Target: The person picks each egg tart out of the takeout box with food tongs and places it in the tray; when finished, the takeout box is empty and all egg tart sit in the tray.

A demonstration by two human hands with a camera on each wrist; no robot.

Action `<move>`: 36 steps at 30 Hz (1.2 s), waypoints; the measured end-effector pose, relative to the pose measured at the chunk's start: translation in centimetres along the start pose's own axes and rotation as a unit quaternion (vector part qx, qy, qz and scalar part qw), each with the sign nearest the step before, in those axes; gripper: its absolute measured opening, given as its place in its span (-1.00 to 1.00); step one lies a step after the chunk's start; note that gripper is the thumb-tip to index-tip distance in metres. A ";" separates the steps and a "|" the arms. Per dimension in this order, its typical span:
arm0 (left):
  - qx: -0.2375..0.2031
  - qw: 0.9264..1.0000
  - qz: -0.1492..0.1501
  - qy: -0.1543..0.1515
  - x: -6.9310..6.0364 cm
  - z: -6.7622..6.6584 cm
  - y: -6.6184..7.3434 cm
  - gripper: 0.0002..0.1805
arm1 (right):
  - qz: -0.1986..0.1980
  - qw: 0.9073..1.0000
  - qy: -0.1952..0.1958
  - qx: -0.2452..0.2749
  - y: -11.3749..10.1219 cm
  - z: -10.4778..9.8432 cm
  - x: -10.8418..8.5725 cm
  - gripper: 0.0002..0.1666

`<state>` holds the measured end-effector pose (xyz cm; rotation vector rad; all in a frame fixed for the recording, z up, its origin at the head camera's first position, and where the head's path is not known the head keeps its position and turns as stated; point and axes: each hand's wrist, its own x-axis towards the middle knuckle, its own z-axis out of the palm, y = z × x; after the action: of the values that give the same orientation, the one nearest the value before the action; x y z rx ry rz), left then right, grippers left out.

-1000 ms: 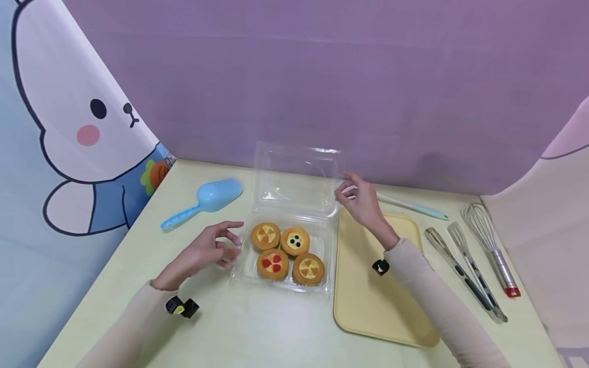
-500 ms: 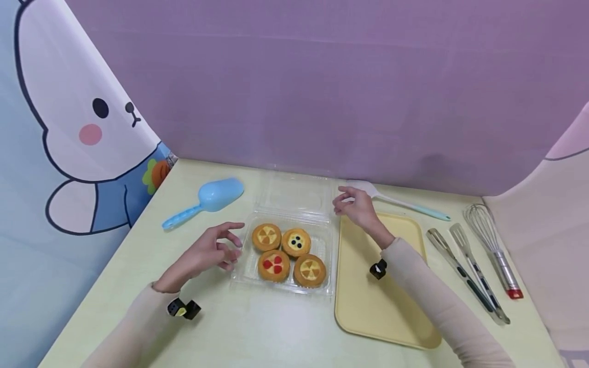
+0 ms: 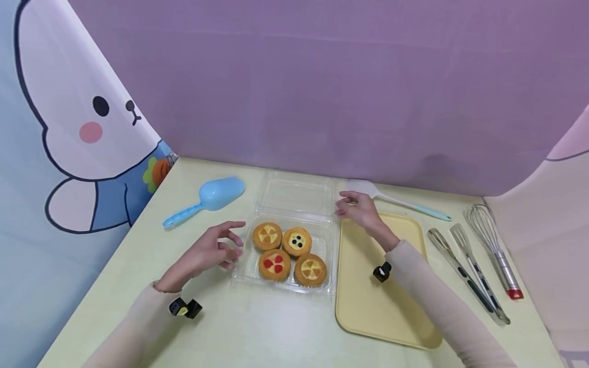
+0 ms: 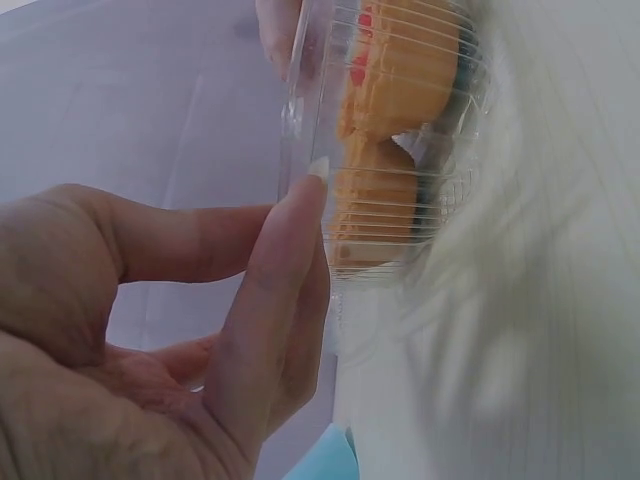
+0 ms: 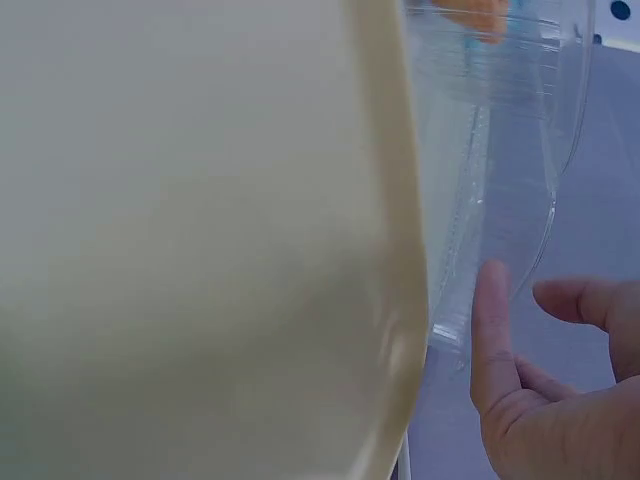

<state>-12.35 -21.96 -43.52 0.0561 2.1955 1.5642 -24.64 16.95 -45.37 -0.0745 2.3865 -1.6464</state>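
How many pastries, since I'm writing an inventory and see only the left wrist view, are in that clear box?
Observer: The head view shows four pastries in the clear box.
Operator: Thanks. I need to note the lid too; is it open or closed?
Observer: The lid is open, folded back toward the purple backdrop.
Operator: And what lies next to the box, on the person's right?
Observer: A yellow tray, beside the box and partly hidden by the right arm.
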 end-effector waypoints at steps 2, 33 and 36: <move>0.002 1.000 0.002 -0.004 0.0 0.0 -0.1 -0.16 | -0.004 1.000 0.003 -0.015 0.1 -0.4 -0.6 -0.39; 0.014 0.999 0.046 0.006 4.1 -0.9 -0.3 -0.31 | -0.142 0.932 0.177 -0.283 5.3 -15.3 -15.6 -0.53; 0.010 0.999 0.044 0.001 4.1 -0.9 -0.2 -0.31 | -0.136 0.926 0.194 -0.294 6.2 -16.5 -17.1 -0.47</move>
<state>-16.35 -21.67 -44.83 0.1592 2.2382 1.5879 -11.21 37.35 -42.72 -0.2106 3.2348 -1.0398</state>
